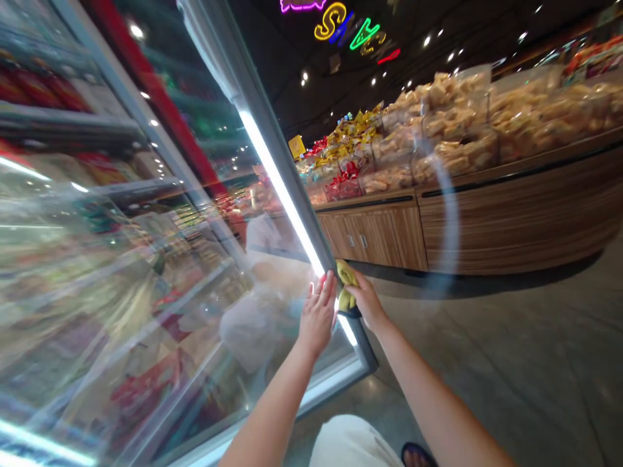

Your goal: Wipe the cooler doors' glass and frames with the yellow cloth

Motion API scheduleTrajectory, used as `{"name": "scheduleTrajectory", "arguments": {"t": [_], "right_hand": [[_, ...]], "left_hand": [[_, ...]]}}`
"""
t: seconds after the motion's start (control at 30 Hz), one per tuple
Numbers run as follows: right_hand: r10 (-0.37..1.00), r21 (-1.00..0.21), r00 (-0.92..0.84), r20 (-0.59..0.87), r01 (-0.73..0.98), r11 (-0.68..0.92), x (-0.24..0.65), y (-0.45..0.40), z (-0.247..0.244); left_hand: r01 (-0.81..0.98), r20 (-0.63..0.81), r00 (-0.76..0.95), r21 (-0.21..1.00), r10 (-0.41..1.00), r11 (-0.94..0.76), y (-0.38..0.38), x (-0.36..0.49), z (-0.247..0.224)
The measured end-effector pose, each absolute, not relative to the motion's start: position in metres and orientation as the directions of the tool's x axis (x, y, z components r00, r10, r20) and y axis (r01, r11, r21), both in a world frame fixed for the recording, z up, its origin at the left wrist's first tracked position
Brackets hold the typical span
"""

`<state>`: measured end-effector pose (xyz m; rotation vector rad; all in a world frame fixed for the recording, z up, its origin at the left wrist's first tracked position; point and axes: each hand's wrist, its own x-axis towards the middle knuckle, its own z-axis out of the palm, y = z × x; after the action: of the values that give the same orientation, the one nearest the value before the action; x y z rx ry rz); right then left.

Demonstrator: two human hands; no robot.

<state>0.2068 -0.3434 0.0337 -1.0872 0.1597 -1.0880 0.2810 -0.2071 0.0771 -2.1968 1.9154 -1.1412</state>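
A glass door (287, 194) with a grey frame and a bright light strip stands tilted across the middle of the view. My left hand (318, 311) lies flat against the inner edge of the door frame, over the light strip, fingers stretched upward and holding nothing. At the outer edge of the same frame, my right hand (367, 299) grips a folded yellow-green cloth (346, 285) and presses it to the frame. The cloth partly hides the frame there.
Blurred shelves of packaged goods (97, 168) fill the left side. A curved wooden counter (516, 220) with heaped wrapped snacks (448, 123) stands at the right. Below are the grey floor (525, 344), my knee (353, 441) and a sandalled foot (417, 455).
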Motion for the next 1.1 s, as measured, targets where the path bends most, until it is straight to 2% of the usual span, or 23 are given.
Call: {"name": "scheduleTrajectory", "arguments": {"t": [0.07,0.13,0.27,0.43,0.73,0.93,1.1], "right_hand": [[-0.73,-0.753,0.501,0.465,0.657,-0.028,0.21,-0.348,0.068],[-0.711,-0.77,0.508,0.487,0.634,-0.074,0.21,-0.349,0.09],[-0.729,-0.815,0.505,0.462,0.566,-0.125,0.208,-0.353,0.107],[-0.711,-0.814,0.512,0.481,0.562,-0.146,0.211,-0.362,0.122],[-0.649,-0.844,0.624,0.435,0.534,-0.052,0.209,-0.372,0.09],[-0.665,-0.831,0.61,0.432,0.555,-0.031,0.217,-0.377,0.074],[-0.685,-0.831,0.578,0.443,0.552,-0.072,0.219,-0.375,0.066]], "left_hand": [[-0.866,0.519,-0.042,-0.446,-0.854,-0.229,-0.208,0.283,0.075],[-0.877,0.526,-0.067,-0.436,-0.848,-0.201,-0.209,0.286,0.074],[-0.895,0.521,-0.093,-0.418,-0.848,-0.158,-0.211,0.295,0.075],[-0.902,0.541,-0.113,-0.407,-0.833,-0.142,-0.216,0.305,0.068],[-0.901,0.637,-0.154,-0.404,-0.755,-0.156,-0.218,0.306,0.054],[-0.912,0.636,-0.145,-0.383,-0.758,-0.147,-0.221,0.308,0.044],[-0.922,0.642,-0.12,-0.356,-0.757,-0.155,-0.222,0.3,0.044]]}}
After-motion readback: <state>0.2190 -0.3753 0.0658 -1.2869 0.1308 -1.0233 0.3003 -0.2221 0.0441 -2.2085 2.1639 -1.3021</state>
